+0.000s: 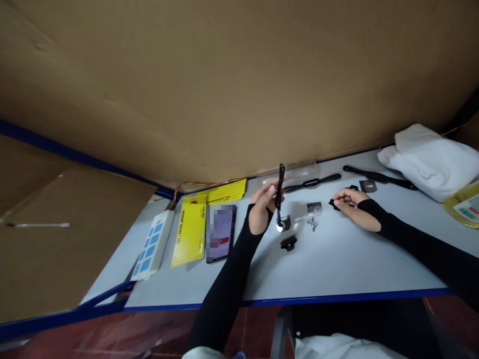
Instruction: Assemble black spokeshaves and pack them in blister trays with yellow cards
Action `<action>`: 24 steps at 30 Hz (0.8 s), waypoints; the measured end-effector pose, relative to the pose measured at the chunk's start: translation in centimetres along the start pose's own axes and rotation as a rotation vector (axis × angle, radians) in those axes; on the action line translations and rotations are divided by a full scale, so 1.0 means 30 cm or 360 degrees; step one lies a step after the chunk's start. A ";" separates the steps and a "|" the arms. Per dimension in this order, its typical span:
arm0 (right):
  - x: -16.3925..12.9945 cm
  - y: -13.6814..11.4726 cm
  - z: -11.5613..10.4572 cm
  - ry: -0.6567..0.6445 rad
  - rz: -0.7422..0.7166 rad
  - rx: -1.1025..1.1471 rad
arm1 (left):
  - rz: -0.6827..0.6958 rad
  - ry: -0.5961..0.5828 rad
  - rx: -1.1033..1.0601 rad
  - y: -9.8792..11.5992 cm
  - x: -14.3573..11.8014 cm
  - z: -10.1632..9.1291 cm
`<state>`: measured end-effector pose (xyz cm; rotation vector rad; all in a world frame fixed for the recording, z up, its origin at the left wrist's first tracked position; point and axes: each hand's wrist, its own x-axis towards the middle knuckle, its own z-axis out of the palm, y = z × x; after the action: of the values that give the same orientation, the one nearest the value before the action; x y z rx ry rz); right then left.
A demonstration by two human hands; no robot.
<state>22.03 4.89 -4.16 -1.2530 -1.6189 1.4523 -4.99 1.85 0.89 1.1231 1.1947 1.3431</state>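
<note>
My left hand (261, 208) is closed on a black spokeshave body (280, 187), which stands upright on end above the table. Near its lower end lies a metal blade (286, 222) with something shiny against it. A black cap piece (288, 243) rests a little closer to me. My right hand (352, 200) has its fingers closed on another small black cap (335, 204), just over the tabletop. Between the hands are a square blade (314, 209) and several silver screws (312, 224). Farther back lie a second spokeshave body (312, 183) and a third (379, 178).
A phone (221, 234), yellow printed cards (189, 229) and a white power strip (152, 245) lie left. Clear plastic packaging (299, 172) lies at the back. Right are another blade (368, 186), a white cloth bundle (426, 159) and a bottle of yellow liquid (464, 204). Cardboard (239, 89) walls the back.
</note>
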 end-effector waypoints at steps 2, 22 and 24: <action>-0.007 -0.015 -0.001 -0.0043 0.0078 0.0172 | 0.0038 -0.0141 -0.0293 0.028 -0.036 0.037; -0.073 -0.073 0.072 -0.0323 -0.0033 0.0584 | -0.0053 -0.0030 -0.0588 -0.173 -0.114 0.151; -0.068 -0.075 0.063 -0.0325 0.0038 0.0568 | -0.0061 -0.0054 -0.0574 -0.174 -0.114 0.148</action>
<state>20.53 2.42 -2.07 -0.9489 -1.3898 1.8368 0.18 -0.95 -4.01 0.8564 0.8986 1.4350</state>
